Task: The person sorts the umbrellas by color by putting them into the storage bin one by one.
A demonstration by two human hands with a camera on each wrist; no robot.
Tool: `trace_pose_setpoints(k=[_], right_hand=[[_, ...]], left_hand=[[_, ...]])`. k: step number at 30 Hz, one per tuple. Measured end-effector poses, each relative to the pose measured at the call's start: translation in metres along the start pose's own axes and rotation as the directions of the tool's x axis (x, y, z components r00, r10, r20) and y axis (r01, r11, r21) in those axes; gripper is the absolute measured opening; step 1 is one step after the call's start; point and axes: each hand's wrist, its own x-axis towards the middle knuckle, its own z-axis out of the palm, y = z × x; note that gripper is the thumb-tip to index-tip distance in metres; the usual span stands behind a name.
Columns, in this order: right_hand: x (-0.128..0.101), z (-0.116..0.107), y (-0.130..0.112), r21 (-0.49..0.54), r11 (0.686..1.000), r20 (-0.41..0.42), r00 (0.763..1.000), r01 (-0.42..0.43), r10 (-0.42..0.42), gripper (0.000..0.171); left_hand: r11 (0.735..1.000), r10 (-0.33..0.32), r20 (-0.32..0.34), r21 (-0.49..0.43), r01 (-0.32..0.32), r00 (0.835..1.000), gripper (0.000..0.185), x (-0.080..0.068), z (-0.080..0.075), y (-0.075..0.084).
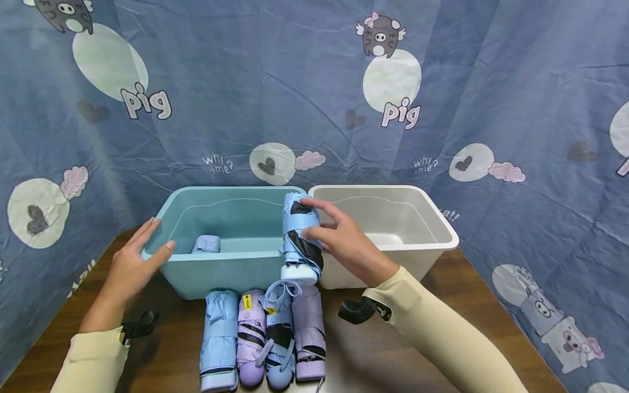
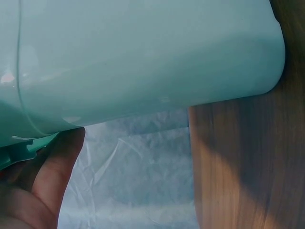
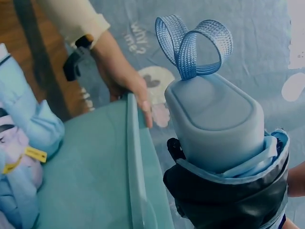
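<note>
My right hand (image 1: 349, 237) grips a blue folded umbrella (image 1: 298, 221) over the front edges where the teal bin and white bin meet. Its pale blue handle (image 3: 214, 107) points down toward me, with a looped wrist strap (image 3: 195, 47) on its end. Black inner fabric shows between the blue folds. At the left corner of the teal bin (image 1: 226, 273), my left hand (image 1: 135, 262) rests on the rim, its fingers fairly straight and thumb spread apart. Inside that bin lies another blue umbrella (image 1: 206, 244), mostly hidden by the front wall.
In front of the teal bin, several folded umbrellas lie side by side: a blue one (image 1: 219, 338), a lilac one (image 1: 251, 333), a blue-and-black one (image 1: 280, 338) and a purple one (image 1: 309, 333). A white bin (image 1: 417, 254) stands at right. Behind hangs a blue printed cloth (image 1: 304, 98).
</note>
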Motion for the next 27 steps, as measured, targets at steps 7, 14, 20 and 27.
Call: trace_pose_setpoints(k=[7,14,20,27], right_hand=[[0.022,0.011,-0.003,0.003,1.0,-0.013,1.0,0.009,-0.009,0.058],[0.04,0.023,-0.006,0.075,0.997,-0.022,1.0,-0.018,0.02,0.058],[0.056,0.034,-0.005,0.202,0.979,0.001,1.0,-0.029,0.03,0.058],[0.077,0.049,-0.003,0.233,0.972,-0.065,0.997,-0.025,0.041,0.059]], left_hand=[[1.0,0.027,-0.017,-0.003,-0.027,1.0,0.072,-0.001,-0.002,-0.002],[1.0,0.021,-0.014,-0.007,-0.021,1.0,0.072,-0.002,-0.003,-0.001],[1.0,0.019,-0.008,-0.006,-0.019,1.0,0.072,-0.002,-0.003,0.0],[1.0,0.013,0.002,-0.019,-0.013,1.0,0.073,-0.002,-0.001,0.0]])
